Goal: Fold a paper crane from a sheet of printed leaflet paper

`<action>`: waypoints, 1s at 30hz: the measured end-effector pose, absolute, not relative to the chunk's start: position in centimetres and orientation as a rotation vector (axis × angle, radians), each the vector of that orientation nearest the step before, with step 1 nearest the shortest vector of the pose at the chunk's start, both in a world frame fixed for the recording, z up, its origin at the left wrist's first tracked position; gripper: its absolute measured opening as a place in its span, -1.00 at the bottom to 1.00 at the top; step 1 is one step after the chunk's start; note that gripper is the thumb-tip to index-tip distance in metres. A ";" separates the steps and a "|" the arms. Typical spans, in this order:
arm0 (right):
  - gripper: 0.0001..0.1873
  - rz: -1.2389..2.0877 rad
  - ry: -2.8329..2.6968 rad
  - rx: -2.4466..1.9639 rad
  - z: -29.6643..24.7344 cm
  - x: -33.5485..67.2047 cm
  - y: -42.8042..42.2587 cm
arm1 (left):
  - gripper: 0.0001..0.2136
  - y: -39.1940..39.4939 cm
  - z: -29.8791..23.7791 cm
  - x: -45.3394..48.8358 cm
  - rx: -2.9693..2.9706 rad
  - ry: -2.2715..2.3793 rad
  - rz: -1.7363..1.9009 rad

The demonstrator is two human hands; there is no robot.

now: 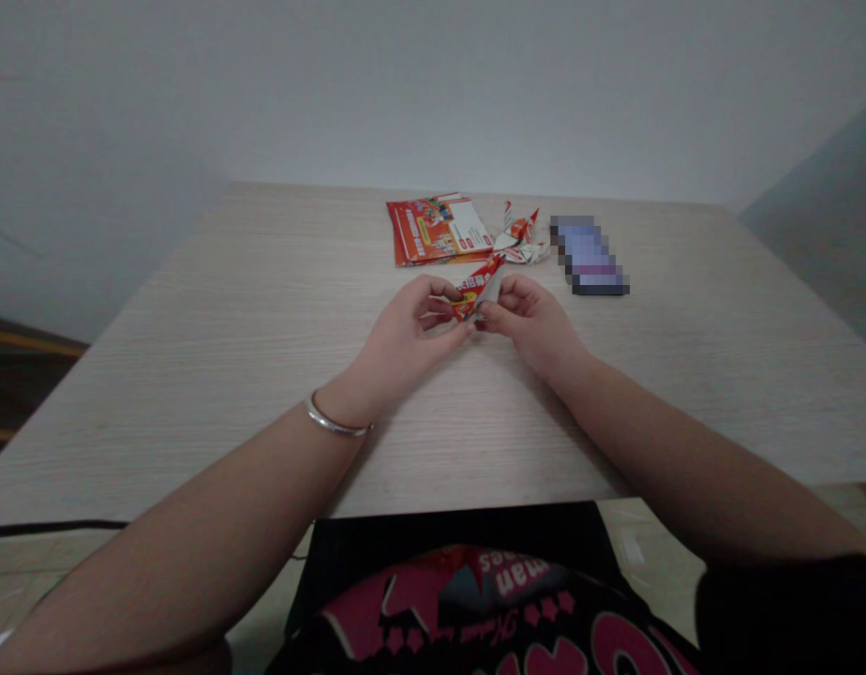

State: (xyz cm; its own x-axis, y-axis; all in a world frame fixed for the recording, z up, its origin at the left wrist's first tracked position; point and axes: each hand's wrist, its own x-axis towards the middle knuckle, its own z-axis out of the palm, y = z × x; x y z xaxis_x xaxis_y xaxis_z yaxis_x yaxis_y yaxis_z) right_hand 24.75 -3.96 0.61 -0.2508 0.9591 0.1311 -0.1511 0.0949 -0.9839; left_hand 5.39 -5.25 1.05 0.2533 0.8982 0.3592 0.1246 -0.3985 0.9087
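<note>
Between my two hands is a small folded paper [475,283], red with yellow and white print on one face and plain white on the other. It stands tilted, with a pointed tip facing away from me. My left hand [423,323] grips its left side, the thumb at the near lower edge and the fingers behind. On the right, my right hand [521,319] pinches the white side between thumb and curled fingers. Part of the paper is hidden by my fingers. Just beyond it are a stack of printed red flyers [433,232] and some folded paper pieces [523,239].
A pale wood-grain table [215,356] spreads under my arms, its back edge against a grey wall [433,94]. To the right of the folded pieces lies a phone [589,258], blurred into blocks. A black cable [53,528] runs below the table's front left edge.
</note>
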 end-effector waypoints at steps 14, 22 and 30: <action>-0.58 1.366 -1.411 -0.985 0.6 24.2 -4.2 | -0.72 -5.5 1.8 5.4 1.754 0.963 1.236; -0.60 1.210 -1.483 -1.082 1.1 24.3 -4.6 | -0.91 -5.3 1.8 5.0 1.793 1.099 1.047; -0.53 1.197 -1.491 -1.069 1.3 24.4 -4.5 | -0.82 -5.5 1.8 5.2 1.879 1.108 0.959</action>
State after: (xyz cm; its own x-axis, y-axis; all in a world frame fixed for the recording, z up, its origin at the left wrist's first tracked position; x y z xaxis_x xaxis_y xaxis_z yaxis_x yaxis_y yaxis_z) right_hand 24.42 -4.49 1.30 -0.2044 0.9699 0.1326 0.0805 0.1517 -0.9851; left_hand 5.15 -5.48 1.82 0.3476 0.9096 0.2276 0.3557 -0.3525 0.8656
